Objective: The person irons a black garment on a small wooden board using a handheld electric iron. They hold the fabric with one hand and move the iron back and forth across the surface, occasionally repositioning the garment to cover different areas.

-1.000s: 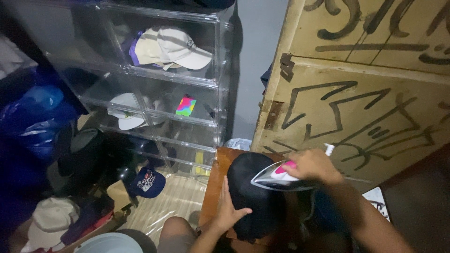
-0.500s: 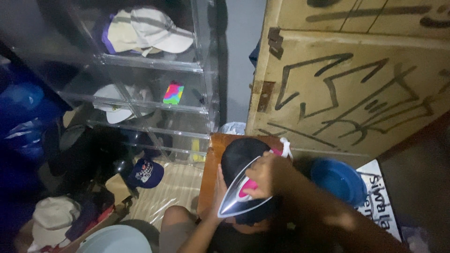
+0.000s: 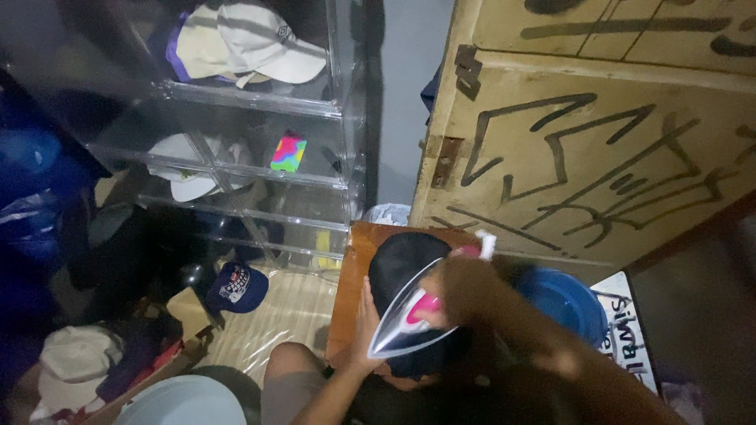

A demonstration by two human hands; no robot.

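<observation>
A black cap (image 3: 402, 267) lies on a small wooden stool (image 3: 352, 283) in front of me. My right hand (image 3: 465, 291) grips the pink handle of a clothes iron (image 3: 405, 327), whose silver soleplate is tilted up over the cap's near side. My left hand (image 3: 367, 330) rests flat on the cap's left edge and holds it against the stool. Part of the cap is hidden behind the iron.
Clear stacked boxes (image 3: 260, 134) at the upper left hold several caps. A navy cap (image 3: 236, 285) and more hats (image 3: 75, 358) lie on the floor at left. A blue bowl (image 3: 563, 299) sits to the right, under a painted wooden door (image 3: 598, 134).
The iron came from the cap's right side toward me, and its soleplate now tilts up over the cap's near side. My left hand stays on the cap's left edge.
</observation>
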